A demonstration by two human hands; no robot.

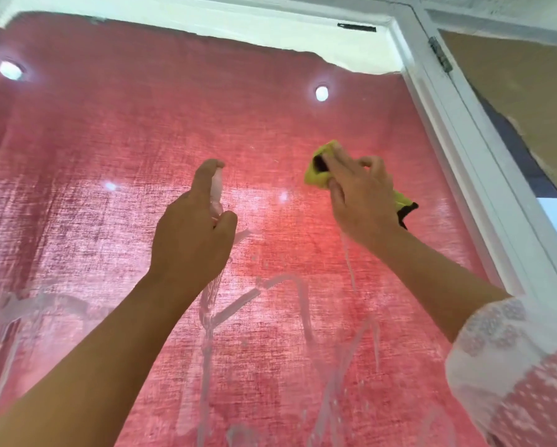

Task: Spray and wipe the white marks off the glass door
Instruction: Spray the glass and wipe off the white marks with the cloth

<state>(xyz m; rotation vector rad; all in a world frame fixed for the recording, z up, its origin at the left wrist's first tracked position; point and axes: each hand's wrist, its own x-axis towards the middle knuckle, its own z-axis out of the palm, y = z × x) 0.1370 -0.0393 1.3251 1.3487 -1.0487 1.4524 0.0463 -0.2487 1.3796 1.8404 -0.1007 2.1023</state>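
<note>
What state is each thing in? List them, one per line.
Left hand: grips spray bottle, raised.
Right hand: holds yellow cloth against glass door.
White marks: smeared across lower glass, running down.
Red curtain: drawn behind the glass.

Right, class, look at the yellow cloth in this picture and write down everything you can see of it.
The yellow cloth is a soft, bunched rag, bright yellow-green, with a black patch at its upper end and a black corner trailing out beside the wrist. Its weave is too blurred to tell. The right hand holds it, laid over its upper end, seemingly pressing it against the glass door, high up near the white frame. Much of it is hidden under the hand.
</note>
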